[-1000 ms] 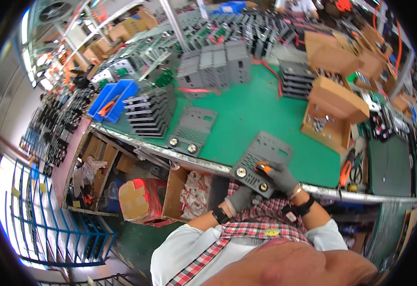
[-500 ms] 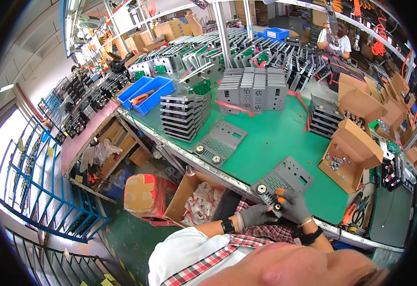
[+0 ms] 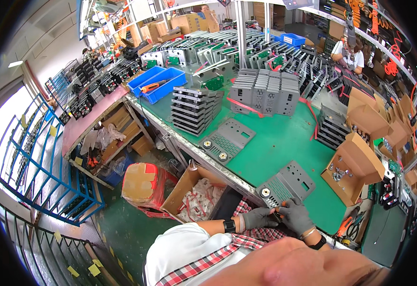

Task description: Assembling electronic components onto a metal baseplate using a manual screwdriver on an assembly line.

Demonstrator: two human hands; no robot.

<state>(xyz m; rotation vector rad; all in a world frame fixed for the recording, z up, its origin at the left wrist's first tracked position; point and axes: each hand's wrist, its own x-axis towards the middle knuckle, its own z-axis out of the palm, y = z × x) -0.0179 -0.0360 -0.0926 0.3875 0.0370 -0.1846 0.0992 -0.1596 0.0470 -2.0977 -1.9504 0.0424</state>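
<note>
My left hand (image 3: 258,218) and my right hand (image 3: 296,217), both in grey gloves with bare fingertips, meet at the near corner of a grey perforated metal plate (image 3: 300,183). Their fingers are closed together over that corner, and what they pinch is hidden. A round brass-centred fitting (image 3: 265,192) sits at the plate's left corner, just beyond my left fingers. Farther left on the green bench lies a similar plate (image 3: 237,135) with two such fittings (image 3: 223,156) along its near edge.
Stacked plates (image 3: 194,112) and a row of upright plates (image 3: 265,95) stand behind. An open carton of small metal parts (image 3: 356,162) is at right, near orange-handled tools (image 3: 348,224). Blue bins (image 3: 168,86) hold an orange-handled screwdriver. Below the bench edge sits a carton of scrap (image 3: 196,190).
The view has shifted, so the scene sits further right. My fingers have closed over the near-corner fitting that showed between them before; my right hand has turned inward toward my left.
</note>
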